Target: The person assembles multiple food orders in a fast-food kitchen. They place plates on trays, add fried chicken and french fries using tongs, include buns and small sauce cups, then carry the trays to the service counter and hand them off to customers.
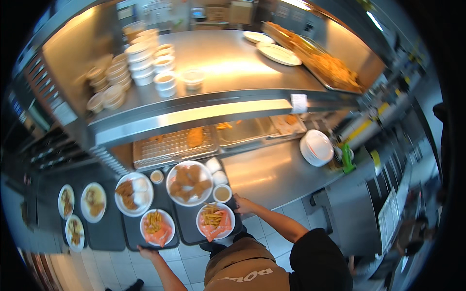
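Three dark grey rectangular trays are set side by side: a left tray [108, 235], a middle tray [133, 227] and a right tray [187, 222]. On the left one, three pale oval plates of food [93, 202] are carried. On the middle one are placed one white round plate of browned pieces and two white mounds [134, 194], one small cup [157, 176] and one white bowl of fries on red-and-white paper [157, 227]. On the right one are placed one large white round plate of browned pieces [189, 183], one similar bowl of fries [215, 220], one white cup of tan sauce [222, 193] and two blurred white objects [216, 171].

The right tray's long axis is run from far to near, its near end slanted slightly rightward. Its right edge is grasped by the right hand [243, 204]. The middle tray's near edge is met by the left hand [147, 252]; whether it is gripped cannot be told.

The trays' left side is closely neighboured by dark racking [43, 155]. Beyond, one piece of orange-brown food [195, 137] is held on a wire rack [155, 148], overhung by a steel shelf [228, 63]. To the right, a stack of white plates [316, 148] is stood on the steel counter [272, 167], near one green bottle [347, 159].
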Motion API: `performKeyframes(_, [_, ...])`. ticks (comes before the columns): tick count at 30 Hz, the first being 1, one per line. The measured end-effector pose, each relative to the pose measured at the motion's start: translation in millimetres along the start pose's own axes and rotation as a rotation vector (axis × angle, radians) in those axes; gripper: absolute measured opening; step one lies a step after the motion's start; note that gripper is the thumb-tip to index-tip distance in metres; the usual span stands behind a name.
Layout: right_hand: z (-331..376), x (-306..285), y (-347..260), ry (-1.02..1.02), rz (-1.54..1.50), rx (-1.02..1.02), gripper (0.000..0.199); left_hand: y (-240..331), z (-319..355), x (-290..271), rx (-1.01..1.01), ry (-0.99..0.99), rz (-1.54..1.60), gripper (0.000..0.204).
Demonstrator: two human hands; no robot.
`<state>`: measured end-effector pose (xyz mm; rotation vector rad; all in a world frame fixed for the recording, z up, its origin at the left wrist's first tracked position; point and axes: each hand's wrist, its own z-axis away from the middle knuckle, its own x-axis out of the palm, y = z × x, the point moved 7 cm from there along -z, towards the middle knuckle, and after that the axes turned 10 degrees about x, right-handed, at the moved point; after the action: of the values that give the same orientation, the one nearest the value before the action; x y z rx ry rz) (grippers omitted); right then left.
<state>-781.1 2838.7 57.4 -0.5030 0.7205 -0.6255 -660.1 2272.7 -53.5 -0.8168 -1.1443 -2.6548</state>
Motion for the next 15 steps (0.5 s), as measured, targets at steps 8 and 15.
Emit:
performKeyframes(8, [4,0,-10,-0.018,-0.015,-0.01,0.046,12,6,5,0.104,0.151,-0.138,0.053])
performKeyframes(15, [-8,34,-40,-0.019,-0.046,-0.018,0.055,49,-38,-1,0.136,0.104,-0.199,0.052])
